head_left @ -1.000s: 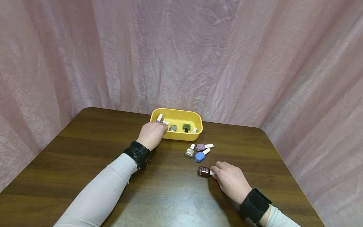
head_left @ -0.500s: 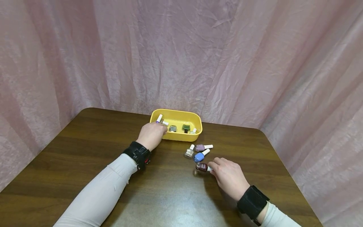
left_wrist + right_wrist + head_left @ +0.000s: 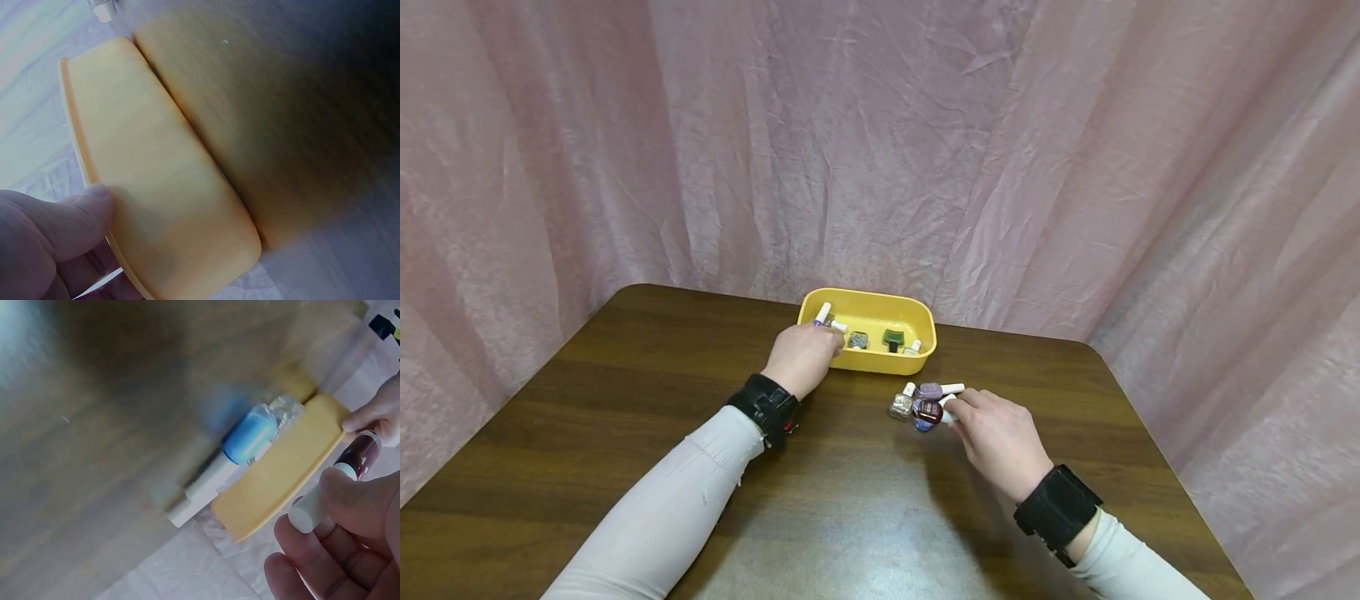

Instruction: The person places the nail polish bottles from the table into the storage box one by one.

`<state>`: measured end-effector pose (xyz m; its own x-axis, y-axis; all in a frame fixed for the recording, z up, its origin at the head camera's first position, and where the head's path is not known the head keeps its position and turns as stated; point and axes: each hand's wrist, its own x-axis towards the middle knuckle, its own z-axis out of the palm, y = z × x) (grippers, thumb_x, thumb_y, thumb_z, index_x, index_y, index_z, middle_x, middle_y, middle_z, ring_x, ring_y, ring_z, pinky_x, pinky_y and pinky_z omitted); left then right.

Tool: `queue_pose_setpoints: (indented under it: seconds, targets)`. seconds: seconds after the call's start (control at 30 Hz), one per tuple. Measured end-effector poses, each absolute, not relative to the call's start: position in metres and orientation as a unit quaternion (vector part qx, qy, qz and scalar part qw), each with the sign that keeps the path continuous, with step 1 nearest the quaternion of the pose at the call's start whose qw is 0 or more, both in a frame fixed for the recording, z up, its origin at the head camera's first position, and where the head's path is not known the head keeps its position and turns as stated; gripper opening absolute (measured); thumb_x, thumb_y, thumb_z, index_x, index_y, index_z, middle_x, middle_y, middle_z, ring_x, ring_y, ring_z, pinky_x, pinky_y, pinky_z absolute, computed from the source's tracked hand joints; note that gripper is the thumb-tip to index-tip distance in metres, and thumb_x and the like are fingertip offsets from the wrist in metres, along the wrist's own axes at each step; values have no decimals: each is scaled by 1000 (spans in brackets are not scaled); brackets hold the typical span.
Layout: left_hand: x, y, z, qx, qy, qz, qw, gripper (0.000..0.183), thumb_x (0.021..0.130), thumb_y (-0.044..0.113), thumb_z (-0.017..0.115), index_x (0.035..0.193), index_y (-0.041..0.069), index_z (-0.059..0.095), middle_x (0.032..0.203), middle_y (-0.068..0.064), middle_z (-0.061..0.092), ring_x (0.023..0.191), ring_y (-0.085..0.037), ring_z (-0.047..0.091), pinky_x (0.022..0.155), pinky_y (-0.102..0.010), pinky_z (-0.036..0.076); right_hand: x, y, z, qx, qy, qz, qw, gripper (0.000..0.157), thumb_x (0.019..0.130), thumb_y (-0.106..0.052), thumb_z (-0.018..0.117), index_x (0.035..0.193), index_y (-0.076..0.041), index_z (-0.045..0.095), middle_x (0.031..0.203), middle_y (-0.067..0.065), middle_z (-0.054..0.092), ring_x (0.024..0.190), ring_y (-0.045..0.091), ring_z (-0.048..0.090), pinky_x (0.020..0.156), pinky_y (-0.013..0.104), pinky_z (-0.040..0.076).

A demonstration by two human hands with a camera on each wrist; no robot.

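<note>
My right hand (image 3: 997, 437) pinches the white cap of a dark red nail polish bottle (image 3: 360, 453) between thumb and fingers. In the head view the bottle hangs over a blue nail polish bottle (image 3: 250, 434), hiding most of it. Close by on the table lie a lilac nail polish bottle (image 3: 930, 391) and a silver glitter one (image 3: 901, 406). My left hand (image 3: 802, 358) grips the near left rim of a yellow plastic bin (image 3: 880, 363). The left wrist view shows its thumb on the outer wall; the other fingers are partly hidden behind the rim.
Inside the bin are several nail polish bottles, including a green one (image 3: 892, 335), a grey glitter one (image 3: 858, 339) and a white-capped one (image 3: 822, 314). The brown wooden table (image 3: 587, 400) ends just behind the bin. A pink curtain (image 3: 880, 150) hangs beyond it.
My right hand has lifted the dark red nail polish bottle and carried it forward and slightly left, over the blue one. My left hand has stayed on the bin's rim.
</note>
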<state>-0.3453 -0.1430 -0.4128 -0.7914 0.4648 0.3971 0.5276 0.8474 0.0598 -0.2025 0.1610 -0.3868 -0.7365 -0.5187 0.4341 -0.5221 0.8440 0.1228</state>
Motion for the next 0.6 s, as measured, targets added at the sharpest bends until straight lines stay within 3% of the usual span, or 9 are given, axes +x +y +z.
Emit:
queue_pose_setpoints:
  seconds: [0.23,0.6]
  targets:
    - [-346,-143,-413,-263,-945,-81,180,5,98,18,82,99,16,86,94,-4,81,83,-25,73,73,-45,61,-218,159,-380,280,-929,0,244,22,88,-5,91,107,-7,81,90,2,70,82,24,71,63,42,60]
    - [-344,-142,-412,-264,-943,-80,186,5,97,18,82,96,16,86,93,-4,81,82,-24,73,74,-44,61,-240,150,-369,283,-925,3,255,19,89,-4,88,106,-9,80,92,2,72,84,24,71,63,43,59]
